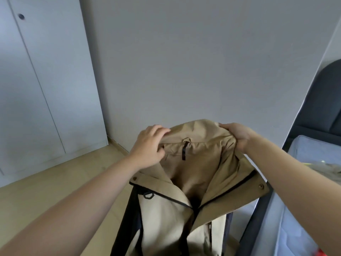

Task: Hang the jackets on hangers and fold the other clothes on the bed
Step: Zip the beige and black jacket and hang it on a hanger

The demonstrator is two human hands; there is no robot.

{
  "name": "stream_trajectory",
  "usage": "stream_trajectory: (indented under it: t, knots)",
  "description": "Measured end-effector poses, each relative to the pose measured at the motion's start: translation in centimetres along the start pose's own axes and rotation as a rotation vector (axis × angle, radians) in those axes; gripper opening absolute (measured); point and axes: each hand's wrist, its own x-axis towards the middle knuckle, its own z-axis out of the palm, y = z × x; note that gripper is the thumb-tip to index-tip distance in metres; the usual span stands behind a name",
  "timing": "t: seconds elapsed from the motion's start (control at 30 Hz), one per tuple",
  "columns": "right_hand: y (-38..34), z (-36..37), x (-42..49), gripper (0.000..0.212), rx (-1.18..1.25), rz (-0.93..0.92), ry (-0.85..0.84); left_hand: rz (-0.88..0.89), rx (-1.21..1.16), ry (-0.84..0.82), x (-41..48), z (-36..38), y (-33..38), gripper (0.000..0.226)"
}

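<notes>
A tan jacket (186,183) with dark navy side panels and a black zip hangs in the air in front of me, its front open and its lining showing. My left hand (149,146) grips the collar and hood edge on the left. My right hand (238,135) grips the bunched hood fabric on the right. A black hanging loop sits at the neck between my hands. No hanger is in view.
The bed (302,159) with a blue-grey mattress and a dark headboard (321,100) lies at the right, with some clothes (328,170) on it. A white wardrobe (42,80) stands at the left. A plain wall is ahead, over a light wooden floor (55,183).
</notes>
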Motion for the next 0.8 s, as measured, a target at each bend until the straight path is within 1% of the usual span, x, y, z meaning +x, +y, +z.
stream_trajectory:
  t: [0.03,0.07,0.1,0.2,0.27,0.4,0.47,0.53,0.6,0.67,0.73,0.8]
  knots:
    - [-0.1,0.5,-0.2,0.035,0.041,-0.006,-0.038,0.084,0.04,-0.018,-0.1,0.1,0.6,0.059]
    - [-0.2,1.0,-0.3,0.036,0.07,-0.011,-0.073,0.129,0.056,-0.048,-0.1,0.5,1.3,0.066]
    - [-0.3,1.4,-0.6,0.037,0.085,-0.011,-0.102,0.144,0.054,-0.08,-0.1,1.0,1.9,0.071]
    - [-0.3,2.3,-1.5,0.04,0.122,0.026,-0.177,0.1,0.009,-0.138,0.0,2.8,3.2,0.082]
    - [-0.2,2.2,-2.0,0.04,0.154,0.049,-0.234,0.09,-0.013,-0.109,0.1,3.7,4.0,0.083]
    - [0.0,1.6,-3.2,0.043,0.102,0.075,-0.389,0.109,-0.093,0.082,0.5,5.1,5.4,0.083]
    - [0.0,1.6,-3.7,0.039,0.096,0.063,-0.435,0.125,-0.175,0.09,0.8,5.4,5.9,0.088]
    - [0.1,1.5,-3.9,0.032,0.12,0.028,-0.441,0.12,-0.237,0.021,1.1,5.6,6.6,0.09]
    - [0.1,1.4,-4.0,0.03,0.122,-0.022,-0.447,0.027,-0.338,-0.095,1.1,5.9,7.3,0.082]
    - [0.3,1.1,-4.1,0.032,0.131,-0.043,-0.436,-0.088,-0.435,-0.195,0.9,6.1,7.7,0.06]
    - [0.3,0.9,-4.1,0.036,0.153,-0.049,-0.398,-0.177,-0.446,-0.224,0.8,6.1,7.5,0.04]
    - [0.4,0.4,-3.7,0.042,0.173,-0.066,-0.327,-0.213,-0.464,-0.241,0.4,5.7,6.8,0.033]
